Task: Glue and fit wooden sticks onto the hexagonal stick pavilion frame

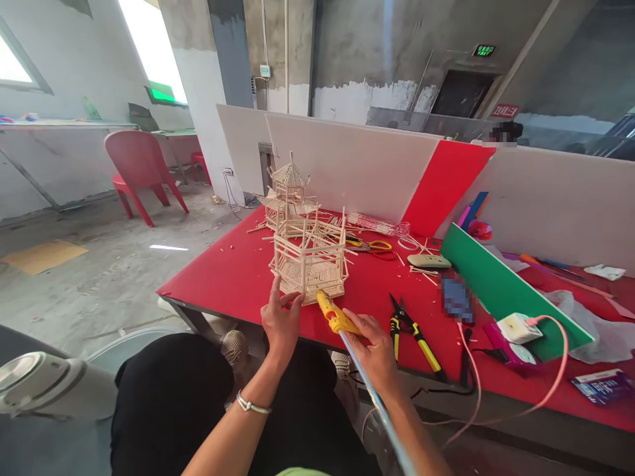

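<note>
A six-sided frame model of thin wooden sticks (311, 264) stands near the front edge of the red table. My left hand (282, 325) holds its lower left corner, with the index finger up along the side and the thumb at the base. Wrapped round a yellow hot glue gun (333, 316) is my right hand (373, 350). The gun's nozzle end meets the model's front base edge; the exact contact is too small to tell. A long bluish glue stick (372, 390) runs out of its rear. Behind stands a roofed stick pagoda (289, 195).
Yellow-black cutters (414, 330) lie right of my right hand. Yellow-handled scissors (380, 248), bundled sticks (374, 223) and a beige oval object (429, 261) lie farther back. At right are a phone (456, 299), a green board (510, 291) and a charger (518, 327) with a pink cable.
</note>
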